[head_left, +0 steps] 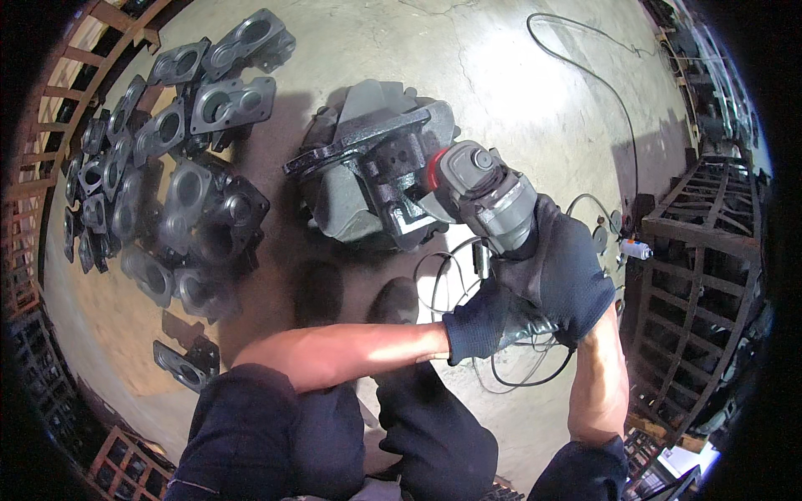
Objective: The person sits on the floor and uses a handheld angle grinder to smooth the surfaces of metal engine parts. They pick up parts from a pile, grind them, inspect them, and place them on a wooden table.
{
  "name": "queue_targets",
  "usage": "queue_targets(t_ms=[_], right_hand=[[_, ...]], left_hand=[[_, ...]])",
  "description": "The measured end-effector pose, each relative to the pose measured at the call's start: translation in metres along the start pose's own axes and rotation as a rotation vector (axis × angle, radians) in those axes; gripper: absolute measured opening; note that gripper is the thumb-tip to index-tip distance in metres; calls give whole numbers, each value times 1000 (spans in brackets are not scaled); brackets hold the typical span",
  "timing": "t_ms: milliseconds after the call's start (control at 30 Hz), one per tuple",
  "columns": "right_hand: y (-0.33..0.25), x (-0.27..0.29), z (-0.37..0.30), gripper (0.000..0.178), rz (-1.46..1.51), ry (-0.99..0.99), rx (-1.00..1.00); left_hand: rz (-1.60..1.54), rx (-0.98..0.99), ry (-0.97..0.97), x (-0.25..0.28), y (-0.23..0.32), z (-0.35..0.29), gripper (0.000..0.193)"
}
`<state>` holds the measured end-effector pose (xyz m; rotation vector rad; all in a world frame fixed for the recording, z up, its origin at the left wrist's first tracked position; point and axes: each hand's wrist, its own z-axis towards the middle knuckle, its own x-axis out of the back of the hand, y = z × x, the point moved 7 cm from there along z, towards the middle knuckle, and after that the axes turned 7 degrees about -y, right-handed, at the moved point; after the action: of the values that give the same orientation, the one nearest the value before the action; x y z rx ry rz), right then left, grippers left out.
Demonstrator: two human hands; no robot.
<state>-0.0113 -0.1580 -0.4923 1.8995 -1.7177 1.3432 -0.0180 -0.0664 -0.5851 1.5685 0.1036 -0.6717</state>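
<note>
My right hand (568,267) and left hand (489,321) both clench the angle grinder (480,192). I judge I should keep its head, beyond my grip, flat against the dark casting (376,175).

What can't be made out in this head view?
- Grinder disc: hidden behind the casting, so contact cannot be judged.
- Left hand grip: its fingers are covered by the right hand.
- Grinder rear: wrapped by both gloves.
- Small bottle and discs by the rack: too small to identify.
- Far castings at the left rim: bent and dark.
</note>
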Motion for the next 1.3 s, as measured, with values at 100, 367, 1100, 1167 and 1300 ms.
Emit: queue_targets(t_ms=[100,367,1100,1167,1300], right_hand=[[2,-1,0,51,36,16,17],[13,-6,0,48,72,19,28],[10,-6,-14,42,-9,31,9],[11,-8,-13,43,-5,23,25],[5,-11,-8,47,-30,24,72]], left_hand=[[-125,-56,63,-4,-11,1,61],[-70,30,8,-5,-17,3,51],[-850,-29,-11,-34,-60,4,67],[-708,-9,-20,-33,-58,-2,68],[-543,43,-16,-18,-26,-4,67]])
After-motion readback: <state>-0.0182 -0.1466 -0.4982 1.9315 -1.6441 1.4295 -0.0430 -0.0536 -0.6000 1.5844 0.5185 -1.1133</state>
